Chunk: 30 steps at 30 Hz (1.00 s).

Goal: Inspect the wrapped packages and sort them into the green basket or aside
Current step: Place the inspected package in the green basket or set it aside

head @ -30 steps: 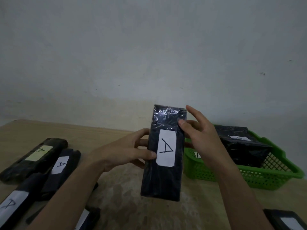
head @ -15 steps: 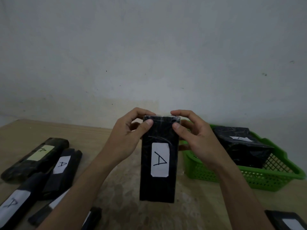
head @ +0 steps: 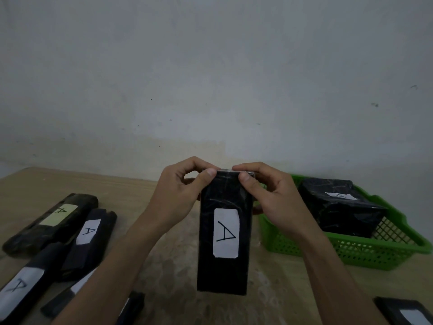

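A long black wrapped package point(head: 223, 273) with a white label marked "A" hangs upright over the table's middle. My left hand point(head: 178, 198) pinches its top left corner and my right hand point(head: 271, 198) pinches its top right corner, thumbs on the front face. The green basket point(head: 351, 252) stands on the table to the right, behind my right hand, and holds a bulky black wrapped package point(head: 339, 209) with a white label on top.
Several black labelled packages lie at the left: one with a yellowish label point(head: 51, 221), one with a white "A" label point(head: 91, 240), another at the lower left point(head: 21, 289). A further package point(head: 407, 313) shows at the bottom right corner. A pale wall stands behind the wooden table point(head: 171, 273).
Both hands shifted up from the package's sides to its top corners. The package swung from a tilted hold to hanging straight down and sits slightly lower.
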Available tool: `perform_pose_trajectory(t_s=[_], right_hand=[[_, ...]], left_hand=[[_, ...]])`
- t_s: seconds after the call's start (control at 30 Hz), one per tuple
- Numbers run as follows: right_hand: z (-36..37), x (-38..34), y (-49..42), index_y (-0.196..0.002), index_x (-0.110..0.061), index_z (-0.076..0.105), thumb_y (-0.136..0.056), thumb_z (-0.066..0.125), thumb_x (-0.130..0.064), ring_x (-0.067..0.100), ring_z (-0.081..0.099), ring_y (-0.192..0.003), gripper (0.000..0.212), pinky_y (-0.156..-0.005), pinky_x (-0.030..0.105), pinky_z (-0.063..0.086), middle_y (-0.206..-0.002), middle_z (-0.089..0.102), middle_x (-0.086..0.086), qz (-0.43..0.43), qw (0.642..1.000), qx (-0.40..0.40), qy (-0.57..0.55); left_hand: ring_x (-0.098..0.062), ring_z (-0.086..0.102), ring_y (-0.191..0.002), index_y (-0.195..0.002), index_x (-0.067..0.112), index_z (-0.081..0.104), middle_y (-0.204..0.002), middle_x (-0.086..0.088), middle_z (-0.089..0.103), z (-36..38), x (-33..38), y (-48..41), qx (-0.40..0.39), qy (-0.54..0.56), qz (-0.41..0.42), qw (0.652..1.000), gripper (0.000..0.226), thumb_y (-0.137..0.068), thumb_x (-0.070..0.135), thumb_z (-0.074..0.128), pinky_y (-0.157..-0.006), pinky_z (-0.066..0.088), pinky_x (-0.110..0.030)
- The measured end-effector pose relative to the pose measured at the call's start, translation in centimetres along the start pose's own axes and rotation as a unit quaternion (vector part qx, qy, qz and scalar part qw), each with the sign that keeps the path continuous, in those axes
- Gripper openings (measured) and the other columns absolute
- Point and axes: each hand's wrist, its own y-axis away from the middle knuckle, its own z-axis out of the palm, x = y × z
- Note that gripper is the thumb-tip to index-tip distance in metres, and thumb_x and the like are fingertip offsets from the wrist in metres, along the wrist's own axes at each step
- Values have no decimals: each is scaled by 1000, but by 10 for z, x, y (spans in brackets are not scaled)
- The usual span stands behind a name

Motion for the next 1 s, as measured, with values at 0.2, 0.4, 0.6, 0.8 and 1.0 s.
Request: perform_pose_trajectory(t_s=[0.2, 0.4, 0.6, 0.8, 1.0], right_hand=[[-1, 5, -3, -89, -25, 73, -90, 62, -20, 15, 68, -87, 12, -71, 34, 55, -83, 71, -7, -26, 997, 49, 49], [-5, -2, -2, -97, -24, 71, -92, 57, -25, 13, 70, -75, 15, -60, 28, 56, -88, 73, 0, 31, 996, 88, -7], [-11, -9, 6, -135, -29, 48, -90, 57, -41, 14, 65, -98, 48, -89, 34, 53, -110, 65, -1, 86, 981, 156, 75], [-20, -26, 55, -144, -36, 24, -72, 61, -67, 21, 38, -126, 86, -103, 42, 41, -133, 29, -2, 118, 911, 17, 395], [-60, -18, 115, -143, -32, 33, -72, 63, -57, 22, 46, -117, 81, -93, 40, 48, -134, 34, 1, 139, 867, 33, 477]], left_hand=[[-11, 65, -68, -82, 14, 66, -89, -10, 67, 6, -1, 1, -1, 13, -28, 1000, 12, -89, 12, 57, -59, 58, -30], [-20, 68, -86, -127, 31, 50, -111, 1, 62, 7, 3, 5, -87, -43, -60, 993, 42, -87, 22, 59, -73, 59, -30], [-21, 69, -78, -128, 33, 45, -93, -6, 67, 23, 7, 11, -64, -35, -110, 991, 48, -85, 24, 64, -59, 58, -34], [-15, 68, -72, -129, 19, 44, -90, -9, 67, 61, 6, 30, 1, 3, -185, 983, 52, -83, 28, 67, -55, 58, -30], [-7, 67, -74, -126, 26, 37, -102, -7, 64, 125, 10, 64, -60, 35, -229, 971, 47, -86, 35, 61, -54, 56, -23]])
